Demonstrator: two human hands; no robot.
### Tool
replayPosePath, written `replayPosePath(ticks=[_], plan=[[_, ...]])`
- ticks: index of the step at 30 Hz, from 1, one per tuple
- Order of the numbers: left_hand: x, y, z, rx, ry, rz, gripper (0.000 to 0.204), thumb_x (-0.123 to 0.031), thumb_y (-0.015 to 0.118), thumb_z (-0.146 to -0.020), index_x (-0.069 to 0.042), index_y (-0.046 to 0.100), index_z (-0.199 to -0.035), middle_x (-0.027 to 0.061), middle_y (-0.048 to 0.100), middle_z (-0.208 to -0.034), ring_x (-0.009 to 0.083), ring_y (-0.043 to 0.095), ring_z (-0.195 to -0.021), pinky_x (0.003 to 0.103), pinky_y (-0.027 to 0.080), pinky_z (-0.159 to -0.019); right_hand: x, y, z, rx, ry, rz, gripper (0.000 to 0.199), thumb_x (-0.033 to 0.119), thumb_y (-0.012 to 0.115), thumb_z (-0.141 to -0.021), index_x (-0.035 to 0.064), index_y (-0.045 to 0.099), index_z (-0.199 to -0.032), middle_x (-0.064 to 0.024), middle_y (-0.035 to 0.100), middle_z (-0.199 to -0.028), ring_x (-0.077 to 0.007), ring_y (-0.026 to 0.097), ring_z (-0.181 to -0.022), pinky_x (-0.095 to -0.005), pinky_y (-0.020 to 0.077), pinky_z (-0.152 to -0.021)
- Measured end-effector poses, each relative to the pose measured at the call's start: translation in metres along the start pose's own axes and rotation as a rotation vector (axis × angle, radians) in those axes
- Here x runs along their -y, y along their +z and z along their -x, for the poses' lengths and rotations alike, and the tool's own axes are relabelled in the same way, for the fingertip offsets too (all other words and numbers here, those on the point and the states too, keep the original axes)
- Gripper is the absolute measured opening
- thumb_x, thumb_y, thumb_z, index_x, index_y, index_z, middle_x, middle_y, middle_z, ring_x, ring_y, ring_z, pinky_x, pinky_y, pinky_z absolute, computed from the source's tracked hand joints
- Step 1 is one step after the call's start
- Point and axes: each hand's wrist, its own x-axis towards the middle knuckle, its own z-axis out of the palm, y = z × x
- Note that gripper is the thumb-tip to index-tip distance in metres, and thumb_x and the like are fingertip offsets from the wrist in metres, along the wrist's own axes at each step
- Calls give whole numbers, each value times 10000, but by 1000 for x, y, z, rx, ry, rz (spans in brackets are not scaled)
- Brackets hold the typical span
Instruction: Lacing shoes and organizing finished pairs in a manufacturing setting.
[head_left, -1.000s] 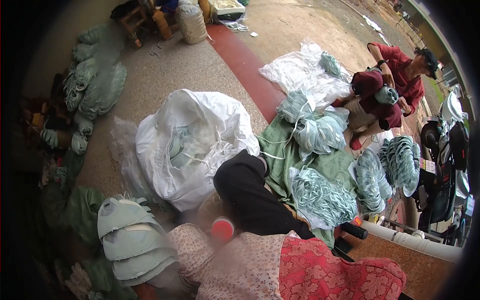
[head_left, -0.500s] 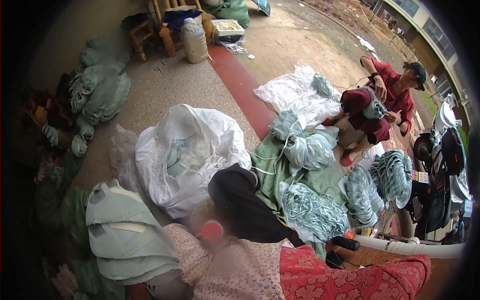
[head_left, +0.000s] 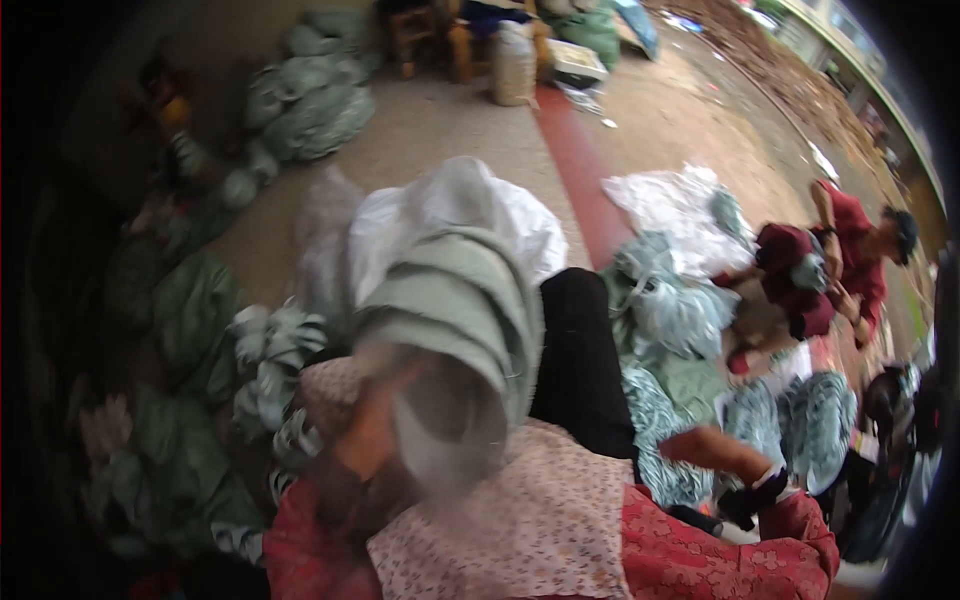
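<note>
My left hand (head_left: pixel 378 420), smeared by motion, grips a stack of nested grey-green shoe uppers (head_left: pixel 455 275). The stack stands up before my chest, with the wide opening of the nearest upper facing me. Part of the left hand is hidden behind it. At the right, my right hand (head_left: pixel 720 452) is stretched out over a heap of pale blue-green laces (head_left: pixel 655 430), its fingers pointing left and apparently holding nothing. Whether its fingertips touch the laces, I cannot tell. Behind the stack is a large white sack (head_left: pixel 535 225), mostly covered by the uppers.
A co-worker in red (head_left: pixel 855 255) sits at the right with a grey-blue piece in hand. Bundles of pale uppers (head_left: pixel 685 305) lie between us. More stacked uppers (head_left: pixel 315 95) rest by the left wall, and green sacks (head_left: pixel 195 320) lie at my left. A filled plastic jug (head_left: pixel 513 65) stands behind.
The stack of uppers has moved from the lower left to the middle, raised in my left hand. My right hand has come into view over the laces. The whole view has shifted left.
</note>
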Motion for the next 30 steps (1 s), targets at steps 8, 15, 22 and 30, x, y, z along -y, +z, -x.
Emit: replayPosePath(ticks=[8,15,22,30], plan=[[4,17,30,520,579,-250,577,-48,611,-896,-35,395,-1431,124,415,-1474,278,409,-1353,380,366,-1093,137,-57,-158,-72,-573,-1013,619,506,457,-1000,46,445,-1414,-120,570,-1297,-250,585,-1138,-388,484,-953],[1,31,41,423,705,-823,544,-141,569,-953,-10,376,-1444,165,449,-1433,286,411,-1349,381,337,-1111,198,13,-168,-272,-896,-898,529,423,391,-1037,47,474,-1400,-138,575,-1341,-272,580,-1187,-397,458,-1042],[-21,83,72,-179,537,-1006,504,-265,706,-899,-26,521,-1302,159,618,-1162,268,604,-1067,371,489,-883,132,16,-181,143,-588,-1644,417,282,433,-1023,15,547,-1322,-157,611,-1286,-289,609,-1136,-422,475,-1020],[-16,95,85,250,655,-1295,681,-474,730,-826,2,549,-1278,207,570,-1213,349,558,-1134,419,432,-994,115,33,-184,48,-527,-1642,474,352,437,-1022,26,505,-1360,-152,590,-1319,-283,589,-1182,-426,457,-1046]])
